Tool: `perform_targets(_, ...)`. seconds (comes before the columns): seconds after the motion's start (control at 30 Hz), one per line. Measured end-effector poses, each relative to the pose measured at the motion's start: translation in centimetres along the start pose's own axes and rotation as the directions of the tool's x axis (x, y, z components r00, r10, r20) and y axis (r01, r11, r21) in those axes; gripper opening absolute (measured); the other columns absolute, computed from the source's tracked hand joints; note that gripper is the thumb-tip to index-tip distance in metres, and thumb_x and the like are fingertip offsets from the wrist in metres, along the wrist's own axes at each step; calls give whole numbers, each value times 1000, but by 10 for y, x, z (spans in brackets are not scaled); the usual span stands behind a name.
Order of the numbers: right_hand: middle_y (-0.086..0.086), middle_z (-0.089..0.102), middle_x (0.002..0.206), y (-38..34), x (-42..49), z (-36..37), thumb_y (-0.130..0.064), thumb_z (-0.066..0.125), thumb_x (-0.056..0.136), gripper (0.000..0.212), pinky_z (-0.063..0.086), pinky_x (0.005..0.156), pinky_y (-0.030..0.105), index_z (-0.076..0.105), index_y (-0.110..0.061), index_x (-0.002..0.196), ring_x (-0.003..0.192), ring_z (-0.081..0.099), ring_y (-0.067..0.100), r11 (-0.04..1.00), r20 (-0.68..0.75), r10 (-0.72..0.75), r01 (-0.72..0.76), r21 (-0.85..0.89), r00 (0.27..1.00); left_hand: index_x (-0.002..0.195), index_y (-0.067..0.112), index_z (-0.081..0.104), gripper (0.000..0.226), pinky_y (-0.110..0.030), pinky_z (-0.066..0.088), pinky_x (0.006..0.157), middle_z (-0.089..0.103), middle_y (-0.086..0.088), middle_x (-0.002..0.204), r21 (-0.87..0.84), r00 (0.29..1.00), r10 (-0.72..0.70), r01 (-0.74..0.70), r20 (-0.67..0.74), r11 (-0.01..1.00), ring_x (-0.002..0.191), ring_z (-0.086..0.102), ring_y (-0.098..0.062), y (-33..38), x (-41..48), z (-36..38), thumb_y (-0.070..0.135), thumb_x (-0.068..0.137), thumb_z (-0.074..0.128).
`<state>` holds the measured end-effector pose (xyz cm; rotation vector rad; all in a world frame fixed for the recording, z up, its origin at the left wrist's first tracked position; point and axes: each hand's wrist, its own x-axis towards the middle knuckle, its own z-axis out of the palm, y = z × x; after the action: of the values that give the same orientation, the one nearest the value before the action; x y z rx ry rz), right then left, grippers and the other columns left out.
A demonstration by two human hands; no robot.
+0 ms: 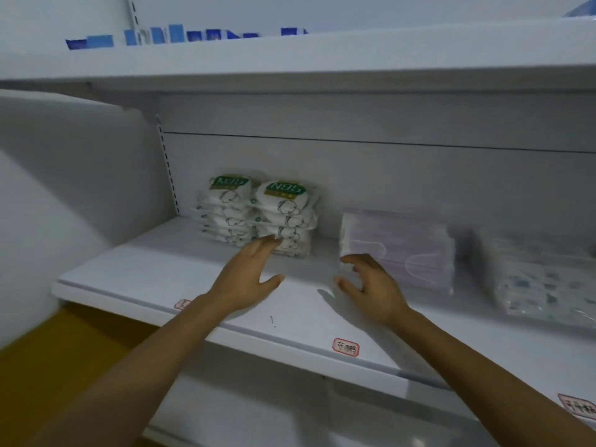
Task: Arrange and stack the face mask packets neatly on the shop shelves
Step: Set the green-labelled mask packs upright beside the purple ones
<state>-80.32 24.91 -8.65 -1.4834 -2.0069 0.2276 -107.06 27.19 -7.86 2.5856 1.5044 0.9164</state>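
Observation:
Two stacks of white N95 mask packets stand side by side at the back left of the middle shelf (193,272): the left stack (225,211) and the right stack (285,217). My left hand (248,279) reaches in with straight fingers, its fingertips touching the lower packets of the right stack. A clear packet of purple masks (409,250) lies flat to the right. My right hand (371,285) hovers at that packet's front left corner, fingers loosely curled and spread, holding nothing.
A packet of patterned masks (545,285) lies at the shelf's far right. Blue boxes (174,35) line the upper shelf. Red-bordered price labels (345,347) are stuck on the shelf's front edge. A white side panel closes the left.

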Motion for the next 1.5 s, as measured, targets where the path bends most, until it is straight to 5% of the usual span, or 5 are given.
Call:
perform_targets(0.53, 3, 60, 125, -71, 156, 76, -95, 37, 54, 111, 47, 98, 44, 49, -20, 134, 112, 57, 25, 401, 89, 702, -496, 770, 707, 141, 10, 47, 48, -39, 31, 113, 42, -9, 149, -2, 945, 314, -316, -94, 949, 138, 36, -28, -82, 158, -33, 34, 99, 40)
perform_targets(0.67, -5, 48, 89, -57, 149, 83, -77, 40, 83, 60, 47, 68, 29, 48, -28, 116, 78, 48, 13, 184, 183, 757, -474, 861, 627, 150, 25, 30, 51, -47, 14, 117, 20, 0, 160, 183, 970, 163, -196, 180, 963, 148, 13, -26, -75, 203, -8, 44, 103, 29)
perform_targets(1.17, 12, 63, 79, -45, 179, 75, -72, 25, 92, 66, 47, 55, 27, 56, -14, 95, 65, 61, 23, 114, 324, 722, -567, 816, 611, 151, 28, 26, 78, -49, 13, 115, 21, 3, 159, 101, 991, 91, -101, 94, 990, 146, 14, -29, -70, 140, 8, 56, 83, -2)
perform_targets(1.33, 11, 56, 134, -48, 189, 72, -58, 36, 97, 64, 45, 100, 44, 45, -11, 139, 113, 57, 28, 259, 240, 669, -523, 812, 704, 151, 29, 27, 73, -53, 10, 117, 21, 4, 159, 52, 993, 116, -116, 4, 992, 147, 11, -28, -73, 106, 6, 57, 86, 7)
perform_targets(1.5, 5, 68, 73, -53, 195, 61, -43, 28, 104, 56, 46, 55, 27, 65, -8, 80, 58, 61, 16, 246, 248, 551, -439, 864, 797, 135, 26, 51, 50, -57, 32, 106, 48, -1, 144, 166, 946, 247, -214, -211, 963, 132, 42, -33, -68, 63, 9, 49, 91, 41)
